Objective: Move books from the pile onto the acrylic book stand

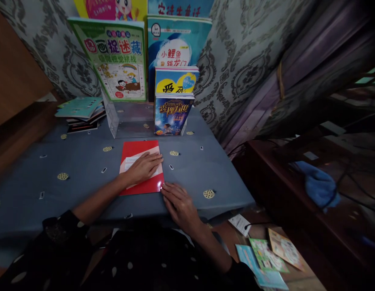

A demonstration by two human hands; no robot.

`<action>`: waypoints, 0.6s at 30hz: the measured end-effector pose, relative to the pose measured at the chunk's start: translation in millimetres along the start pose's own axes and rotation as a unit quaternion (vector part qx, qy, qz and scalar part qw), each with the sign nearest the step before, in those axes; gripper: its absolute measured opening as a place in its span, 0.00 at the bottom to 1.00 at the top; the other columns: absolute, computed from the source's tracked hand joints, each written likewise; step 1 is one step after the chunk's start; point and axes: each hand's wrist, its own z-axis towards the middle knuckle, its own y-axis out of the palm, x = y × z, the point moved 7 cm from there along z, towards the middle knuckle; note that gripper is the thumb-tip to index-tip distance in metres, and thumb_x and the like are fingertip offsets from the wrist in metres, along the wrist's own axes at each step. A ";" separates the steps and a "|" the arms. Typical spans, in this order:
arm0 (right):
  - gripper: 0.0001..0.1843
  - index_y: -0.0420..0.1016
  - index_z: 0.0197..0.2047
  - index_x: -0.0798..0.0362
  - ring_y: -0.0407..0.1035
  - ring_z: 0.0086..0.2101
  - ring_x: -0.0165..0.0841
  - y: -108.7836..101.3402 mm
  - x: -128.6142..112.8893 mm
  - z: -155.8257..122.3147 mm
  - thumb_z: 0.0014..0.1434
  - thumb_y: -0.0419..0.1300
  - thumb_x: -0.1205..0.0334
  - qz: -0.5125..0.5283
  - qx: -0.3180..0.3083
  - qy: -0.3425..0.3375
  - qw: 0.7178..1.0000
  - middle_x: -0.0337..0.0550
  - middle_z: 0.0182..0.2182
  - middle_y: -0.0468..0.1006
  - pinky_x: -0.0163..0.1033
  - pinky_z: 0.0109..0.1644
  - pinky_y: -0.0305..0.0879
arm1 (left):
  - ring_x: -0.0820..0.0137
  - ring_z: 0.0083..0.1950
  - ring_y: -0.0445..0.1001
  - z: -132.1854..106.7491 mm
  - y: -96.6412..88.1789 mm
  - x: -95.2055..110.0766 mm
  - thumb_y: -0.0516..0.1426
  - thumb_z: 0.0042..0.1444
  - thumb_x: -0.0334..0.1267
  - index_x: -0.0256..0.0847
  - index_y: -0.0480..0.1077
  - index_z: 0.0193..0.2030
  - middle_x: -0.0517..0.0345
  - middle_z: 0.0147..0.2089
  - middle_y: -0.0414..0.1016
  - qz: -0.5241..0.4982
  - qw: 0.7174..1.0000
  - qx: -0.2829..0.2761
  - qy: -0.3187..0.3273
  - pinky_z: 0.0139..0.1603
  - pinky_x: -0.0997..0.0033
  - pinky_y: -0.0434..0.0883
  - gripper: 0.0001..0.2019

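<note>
A thin red book with a pale slanted band and small blue print lies on the cloth-covered table in front of me. My left hand rests flat across its middle, fingers together and stretched toward the right edge. Beside the book's lower right corner is my right hand, its fingers extended and the fingertips touching or very close to that corner. Neither hand has the book lifted. Part of the pale band is covered by my left hand.
Behind the book, a clear display rack holds several children's books, including a green one and a small dark blue one. A book pile sits back left. More booklets lie lower right, near a blue cloth.
</note>
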 end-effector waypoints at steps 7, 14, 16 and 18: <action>0.21 0.74 0.61 0.51 0.75 0.54 0.41 0.8 -0.8 -0.6 0.67 0.54 0.70 -0.011 0.002 -0.009 1.000 0.52 0.52 0.81 0.54 0.60 0.72 | 0.64 0.72 0.62 -17.8 -2.9 26.1 0.44 0.71 0.37 0.41 0.67 0.66 0.52 0.69 0.68 -0.017 0.999 -0.012 0.026 0.72 0.51 0.57 0.21; 0.20 0.74 0.60 0.50 0.74 0.55 0.41 1.5 -1.5 -1.2 0.69 0.53 0.69 -0.028 0.002 -0.010 1.000 0.51 0.52 0.81 0.54 0.60 0.72 | 0.66 0.73 0.59 -33.5 -4.1 45.6 0.44 0.71 0.38 0.42 0.65 0.67 0.53 0.70 0.66 -0.042 0.998 -0.035 0.031 0.73 0.53 0.56 0.21; 0.20 0.74 0.60 0.51 0.74 0.54 0.41 1.2 -1.8 -1.4 0.69 0.53 0.69 -0.027 0.006 -0.013 1.000 0.52 0.51 0.81 0.54 0.59 0.72 | 0.67 0.74 0.58 -35.8 -3.7 47.6 0.44 0.72 0.39 0.42 0.64 0.68 0.53 0.70 0.65 -0.042 0.998 -0.040 0.029 0.73 0.54 0.55 0.21; 0.20 0.74 0.61 0.50 0.75 0.54 0.41 1.3 -1.4 -1.8 0.68 0.53 0.69 -0.023 0.007 -0.014 1.000 0.51 0.51 0.82 0.54 0.59 0.72 | 0.67 0.74 0.58 -36.1 -4.2 47.4 0.44 0.72 0.40 0.44 0.64 0.68 0.54 0.70 0.65 -0.042 0.998 -0.043 0.028 0.73 0.54 0.55 0.21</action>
